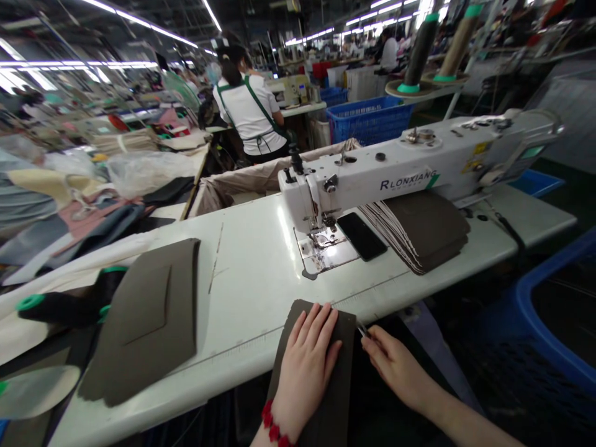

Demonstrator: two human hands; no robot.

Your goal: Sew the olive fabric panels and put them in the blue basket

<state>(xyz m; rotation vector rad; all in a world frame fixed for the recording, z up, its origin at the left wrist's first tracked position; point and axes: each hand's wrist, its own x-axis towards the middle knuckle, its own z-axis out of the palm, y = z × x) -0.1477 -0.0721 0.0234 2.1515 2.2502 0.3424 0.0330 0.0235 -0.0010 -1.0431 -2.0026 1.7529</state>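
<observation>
My left hand [305, 366] lies flat, fingers stretched out, on a dark brown fabric piece [338, 397] that hangs over the near edge of the white sewing table [251, 279]. My right hand [393, 363] is beside it at the piece's right edge, fingers pinched on a small thin metal tool [362, 329] that I cannot name. A red bead bracelet [274, 428] is on my left wrist. The white sewing machine [419, 164] stands beyond, its needle plate [323, 248] a little past my hands.
A stack of brown pieces [149, 316] lies at the left, another stack [423, 230] under the machine arm beside a black phone [362, 236]. Dark thread cones [69, 304] lie at far left. Blue bins [554, 323] stand right. A person in a white top [249, 112] works ahead.
</observation>
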